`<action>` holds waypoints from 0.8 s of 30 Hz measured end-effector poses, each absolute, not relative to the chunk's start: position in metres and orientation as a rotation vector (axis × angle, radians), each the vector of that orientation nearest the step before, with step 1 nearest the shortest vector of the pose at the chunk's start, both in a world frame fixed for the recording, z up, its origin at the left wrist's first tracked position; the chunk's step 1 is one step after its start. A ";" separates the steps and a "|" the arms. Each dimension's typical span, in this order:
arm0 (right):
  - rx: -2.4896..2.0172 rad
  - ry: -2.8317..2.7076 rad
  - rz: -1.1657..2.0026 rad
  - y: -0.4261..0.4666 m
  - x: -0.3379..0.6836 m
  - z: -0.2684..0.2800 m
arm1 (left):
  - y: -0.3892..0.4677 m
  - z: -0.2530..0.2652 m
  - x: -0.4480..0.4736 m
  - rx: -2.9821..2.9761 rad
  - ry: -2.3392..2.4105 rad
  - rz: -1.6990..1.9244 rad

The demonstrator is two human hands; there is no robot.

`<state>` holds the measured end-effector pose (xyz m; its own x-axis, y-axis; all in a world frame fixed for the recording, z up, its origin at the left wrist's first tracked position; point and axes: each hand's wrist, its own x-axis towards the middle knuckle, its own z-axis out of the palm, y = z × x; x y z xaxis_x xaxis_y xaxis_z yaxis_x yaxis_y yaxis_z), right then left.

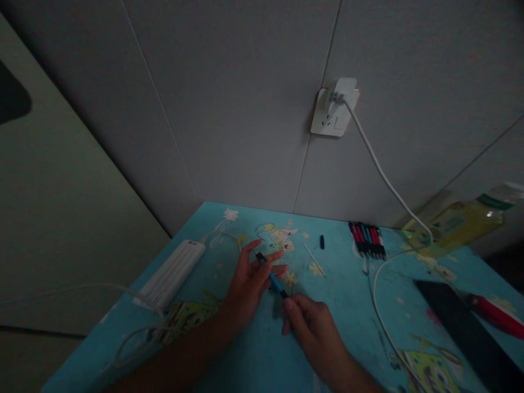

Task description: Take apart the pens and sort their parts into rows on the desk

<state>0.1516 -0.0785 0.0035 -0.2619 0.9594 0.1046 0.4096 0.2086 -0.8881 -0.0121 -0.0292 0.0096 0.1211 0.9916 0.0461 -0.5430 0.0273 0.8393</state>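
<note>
A slim blue pen (277, 284) with black end sections slants between my two hands above the table. My left hand (249, 278) pinches its upper part between thumb and fingers, while the other fingers reach outward. The lower black end is gripped by the thumb and fingertips of my right hand (313, 321). Beyond the hands, a thin white stick (314, 260), which looks like a pen refill, lies on the tabletop. A small dark pen cap (322, 242) rests near that stick, apart from both hands.
Several red, blue and white pens (367, 240) lie side by side at the back. On the left sits a white power strip (170, 274). A white cable (380, 169) hangs from the wall socket (333, 112). Rightward are a bottle (462, 224), a dark flat strip (462, 322) and a red-handled object (495, 315).
</note>
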 end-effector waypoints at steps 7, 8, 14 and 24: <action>-1.378 -1.871 0.805 -0.074 0.158 0.005 | -0.035 0.008 -0.008 0.813 0.795 1.283; -1.355 -1.909 0.790 -0.075 0.158 0.006 | -0.035 0.009 -0.007 0.809 0.802 1.287; -1.294 -1.925 0.722 -0.076 0.162 0.011 | -0.034 0.014 -0.010 0.873 0.798 1.275; -1.286 -1.873 0.603 -0.070 0.174 0.008 | -0.037 0.004 -0.010 0.959 0.518 1.095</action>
